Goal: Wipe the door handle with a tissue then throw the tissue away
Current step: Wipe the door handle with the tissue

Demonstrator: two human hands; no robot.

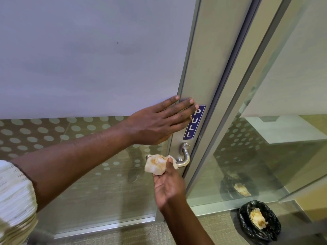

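A brushed-metal lever door handle [184, 156] sticks out from the aluminium door frame [203, 68] below a blue PULL sticker [194, 122]. A crumpled white tissue [158, 164] with brownish stains is pressed around the free end of the lever. My right hand [168, 184] comes up from below and pinches that tissue between thumb and fingers. My left hand [157, 123] lies flat, fingers spread, on the door glass and frame just above the handle. On the floor at lower right stands a small bin with a black liner [259, 232], holding another used tissue.
The door glass [88, 59] is frosted above and dotted lower down. To the right is a fixed glass panel [265, 147] that reflects the bin. Beige carpet [212, 227] covers the floor between door and bin.
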